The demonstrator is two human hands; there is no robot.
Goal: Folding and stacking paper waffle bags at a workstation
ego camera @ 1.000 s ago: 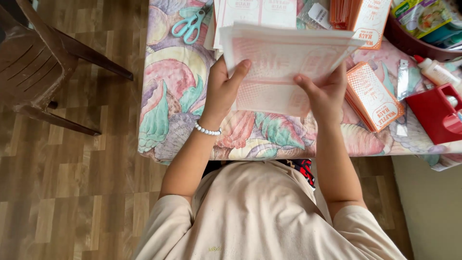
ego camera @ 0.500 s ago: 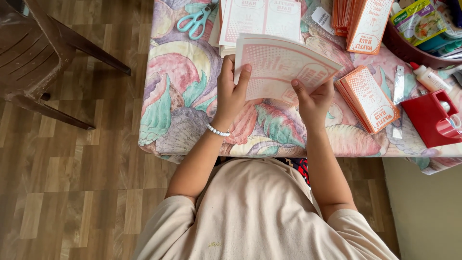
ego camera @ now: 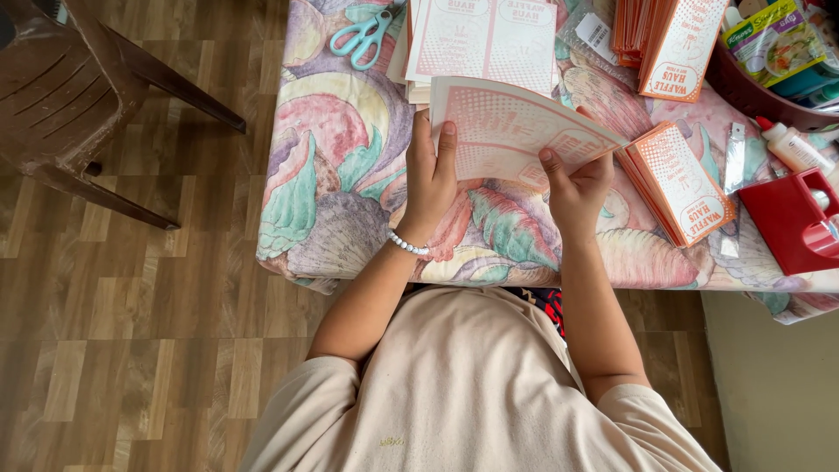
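Note:
Both my hands hold a printed pink-and-white paper sheet (ego camera: 511, 131) over the table with the floral cloth (ego camera: 341, 192). My left hand (ego camera: 431, 179), with a white bead bracelet on its wrist, grips the sheet's left edge. At the sheet's lower right edge my right hand (ego camera: 577, 188) pinches it and bends it into a fold. A stack of flat sheets of the same kind (ego camera: 485, 39) lies just beyond it.
Teal scissors (ego camera: 365, 37) lie at the far left of the table. Piles of folded pink paper pieces (ego camera: 677, 179) (ego camera: 669, 39) sit at the right, beside a red holder (ego camera: 791, 218), a glue bottle (ego camera: 791, 144) and a dark basket (ego camera: 752, 83). A brown plastic chair (ego camera: 79, 96) stands left.
The sheet has come down from in front of the camera towards the table and is bent over more. My hands have shifted lower along its edges.

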